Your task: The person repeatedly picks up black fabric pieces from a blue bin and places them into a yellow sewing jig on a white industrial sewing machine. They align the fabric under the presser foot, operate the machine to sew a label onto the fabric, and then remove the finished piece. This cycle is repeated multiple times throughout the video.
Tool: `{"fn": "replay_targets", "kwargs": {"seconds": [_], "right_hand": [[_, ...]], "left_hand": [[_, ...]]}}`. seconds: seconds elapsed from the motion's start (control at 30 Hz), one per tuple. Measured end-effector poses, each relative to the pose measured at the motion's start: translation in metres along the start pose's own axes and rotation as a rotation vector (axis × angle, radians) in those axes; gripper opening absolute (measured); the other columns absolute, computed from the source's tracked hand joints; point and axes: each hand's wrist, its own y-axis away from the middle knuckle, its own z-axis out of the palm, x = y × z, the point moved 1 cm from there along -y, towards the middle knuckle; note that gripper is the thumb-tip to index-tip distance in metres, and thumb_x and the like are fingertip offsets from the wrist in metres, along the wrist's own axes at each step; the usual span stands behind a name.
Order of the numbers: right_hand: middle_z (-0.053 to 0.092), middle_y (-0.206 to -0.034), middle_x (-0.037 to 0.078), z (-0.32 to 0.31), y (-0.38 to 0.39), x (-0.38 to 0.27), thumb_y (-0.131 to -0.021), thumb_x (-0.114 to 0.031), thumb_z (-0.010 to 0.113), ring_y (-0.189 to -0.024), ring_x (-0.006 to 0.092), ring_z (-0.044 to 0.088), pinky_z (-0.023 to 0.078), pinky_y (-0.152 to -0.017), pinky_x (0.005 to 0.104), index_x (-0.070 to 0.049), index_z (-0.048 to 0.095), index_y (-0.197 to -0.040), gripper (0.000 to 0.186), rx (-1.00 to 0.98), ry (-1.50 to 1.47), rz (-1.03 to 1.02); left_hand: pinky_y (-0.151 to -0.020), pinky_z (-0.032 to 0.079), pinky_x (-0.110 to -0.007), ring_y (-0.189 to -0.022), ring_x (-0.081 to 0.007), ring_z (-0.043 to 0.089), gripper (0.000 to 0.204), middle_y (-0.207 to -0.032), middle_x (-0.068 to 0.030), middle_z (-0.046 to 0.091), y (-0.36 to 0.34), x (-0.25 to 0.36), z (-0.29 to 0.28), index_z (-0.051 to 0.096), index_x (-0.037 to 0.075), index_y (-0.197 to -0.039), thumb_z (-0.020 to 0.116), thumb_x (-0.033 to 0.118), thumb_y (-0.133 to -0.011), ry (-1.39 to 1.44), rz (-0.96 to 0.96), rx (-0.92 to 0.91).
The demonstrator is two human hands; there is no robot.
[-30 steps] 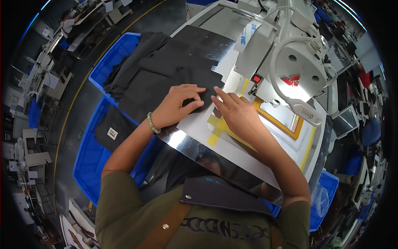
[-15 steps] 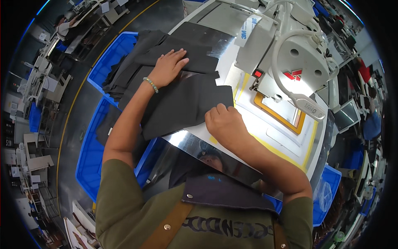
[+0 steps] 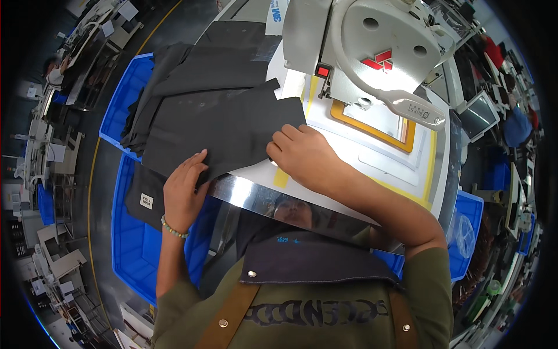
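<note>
A dark grey fabric panel [image 3: 232, 125] with a notched right end lies before me, partly over the white work surface. My right hand [image 3: 305, 156] is closed at its right edge, fingers curled and pinching the cloth near the corner. At the panel's near left edge is my left hand [image 3: 185, 191], a beaded bracelet on the wrist. Its fingers are stretched out over the cloth and the thumb stands apart. Beyond the panel, more dark fabric pieces [image 3: 200, 64] lie stacked. Another dark piece with a small white label [image 3: 146, 201] hangs over a bin beside my left hand.
A white sewing machine head [image 3: 383, 35] stands at the far right, with a lit lamp [image 3: 415, 109] and a yellow-orange frame [image 3: 340, 113] beneath. Blue bins [image 3: 136, 244] stand at left, another blue bin [image 3: 469, 203] at right. A shiny metal edge [image 3: 256, 195] runs along the table front.
My left hand has moved from the far fabric stack down to the panel's near left edge. The panel has shifted and turned slightly. My right hand stays at its right edge.
</note>
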Motion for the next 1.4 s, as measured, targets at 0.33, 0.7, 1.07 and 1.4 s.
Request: {"fn": "replay_targets", "kwargs": {"seconds": [0.33, 0.7, 1.07, 1.4], "right_hand": [[0.06, -0.085, 0.003, -0.003, 0.018, 0.028, -0.077, -0.01, 0.068, -0.085, 0.0192, 0.063, 0.052, -0.076, 0.0313, -0.009, 0.063, -0.085, 0.01, 0.088, -0.088, -0.067], [0.054, -0.077, 0.003, -0.022, 0.092, 0.052, -0.074, -0.009, 0.067, -0.075, 0.0179, 0.06, 0.049, -0.067, 0.0309, -0.009, 0.058, -0.074, 0.01, 0.251, 0.118, 0.145], [0.064, -0.092, 0.003, -0.072, 0.245, 0.078, -0.078, -0.004, 0.072, -0.087, 0.0197, 0.064, 0.052, -0.071, 0.0327, -0.004, 0.073, -0.095, 0.017, 0.09, 0.363, 0.43], [0.069, -0.093, 0.005, -0.059, 0.244, 0.073, -0.075, -0.001, 0.073, -0.086, 0.0213, 0.068, 0.055, -0.074, 0.0329, -0.003, 0.074, -0.092, 0.017, 0.238, 0.167, 0.516]], "left_hand": [[-0.08, 0.057, -0.04, -0.094, -0.0304, 0.071, 0.021, -0.108, -0.0125, 0.073, 0.037, -0.013, -0.018, 0.07, 0.001, -0.094, 0.073, -0.004, -0.074, -0.181, 0.061, 0.024], [-0.072, 0.056, -0.036, -0.093, -0.0266, 0.069, 0.028, -0.1, -0.0113, 0.071, -0.067, -0.027, 0.018, 0.071, -0.003, -0.103, 0.071, 0.004, -0.076, -0.221, 0.637, 0.118], [-0.072, 0.053, -0.032, -0.091, -0.022, 0.066, 0.016, -0.093, -0.0079, 0.066, -0.17, 0.076, 0.11, 0.069, 0.0, -0.093, 0.073, 0.003, -0.078, -0.066, 1.077, 0.161], [-0.077, 0.055, -0.035, -0.09, -0.0258, 0.067, 0.015, -0.092, -0.0082, 0.067, -0.172, 0.069, 0.103, 0.069, 0.001, -0.092, 0.071, 0.004, -0.077, 0.066, 0.84, 0.003]]}}
